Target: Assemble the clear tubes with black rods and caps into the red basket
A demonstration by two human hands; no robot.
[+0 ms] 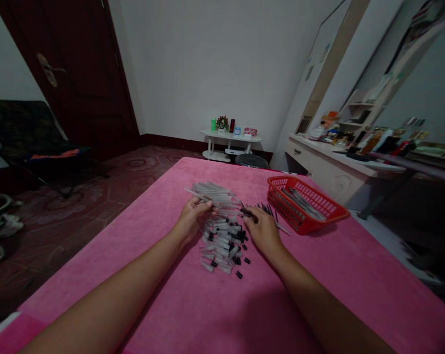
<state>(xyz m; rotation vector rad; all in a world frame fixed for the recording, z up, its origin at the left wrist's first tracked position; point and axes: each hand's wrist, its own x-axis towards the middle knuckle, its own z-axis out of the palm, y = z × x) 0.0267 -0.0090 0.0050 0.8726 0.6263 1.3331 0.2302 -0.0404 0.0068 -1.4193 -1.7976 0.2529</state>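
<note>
The room is dimly lit: the white wall [215, 64] is rendered grey, the door [71, 73] sunk in shadow. Soft shadows are cast on the pink cloth [207, 314] beneath the arms. Only the centre, with the left hand [192, 212], right hand [262, 230] and clear tubes [222, 238], is shown sharp; the dresser [333, 172] at the edge is bent and smeared.

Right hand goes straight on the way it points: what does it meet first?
Likely the thin black rods just ahead of the right hand, then the pile of clear tubes; depth is unclear.
</note>
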